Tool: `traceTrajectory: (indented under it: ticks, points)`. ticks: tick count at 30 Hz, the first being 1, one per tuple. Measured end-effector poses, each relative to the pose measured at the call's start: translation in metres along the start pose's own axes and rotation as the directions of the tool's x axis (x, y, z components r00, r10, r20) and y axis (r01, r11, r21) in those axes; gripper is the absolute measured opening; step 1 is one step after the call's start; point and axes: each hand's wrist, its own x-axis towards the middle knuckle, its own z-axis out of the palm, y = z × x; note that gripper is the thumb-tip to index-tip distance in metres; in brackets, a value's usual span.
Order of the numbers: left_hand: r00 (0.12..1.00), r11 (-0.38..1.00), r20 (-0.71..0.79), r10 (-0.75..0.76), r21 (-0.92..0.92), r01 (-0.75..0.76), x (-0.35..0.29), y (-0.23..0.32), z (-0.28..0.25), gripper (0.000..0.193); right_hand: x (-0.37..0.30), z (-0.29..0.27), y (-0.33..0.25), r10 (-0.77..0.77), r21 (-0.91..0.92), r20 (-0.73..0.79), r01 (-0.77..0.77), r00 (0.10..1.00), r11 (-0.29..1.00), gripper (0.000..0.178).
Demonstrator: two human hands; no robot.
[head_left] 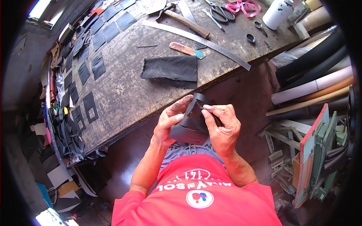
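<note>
In front of my body, off the table's edge, I hold up a black leather piece (187, 132) with a cut-out opening and a narrow looped strip at its top. My left hand (168, 121) grips its left side, thumb on the face and fingers behind. My right hand (223, 126) is closed at the right side of the opening, thumb and forefinger pinched on the edge; the exact grip is partly hidden. Closest on the table lies a folded black cloth (170, 69). Behind it is a cutter knife (184, 49) with a worn handle.
On the wooden table (124, 79) lie a steel ruler (203, 42), a hammer (187, 23), scissors (220, 14), a pink ribbon (244, 6) and a white bottle (278, 14). Dark cut pieces (111, 31) line the left side. Material rolls (315, 88) and a board (310, 154) stand at right.
</note>
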Motion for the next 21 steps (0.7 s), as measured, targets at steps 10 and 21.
traceTrajectory:
  ticks: [10,21]
  points:
    - [0.985,0.995,-0.173,-0.029,0.088,0.045,0.000,0.009,0.012,0.055,0.011,-0.015,0.015,-0.296,-0.178,-0.040,0.285,0.954,0.942,0.032]
    - [0.984,0.994,-0.168,-0.053,0.087,0.068,-0.002,0.010,0.009,0.052,0.020,-0.006,0.025,-0.409,-0.267,0.121,0.427,0.904,0.864,0.036]
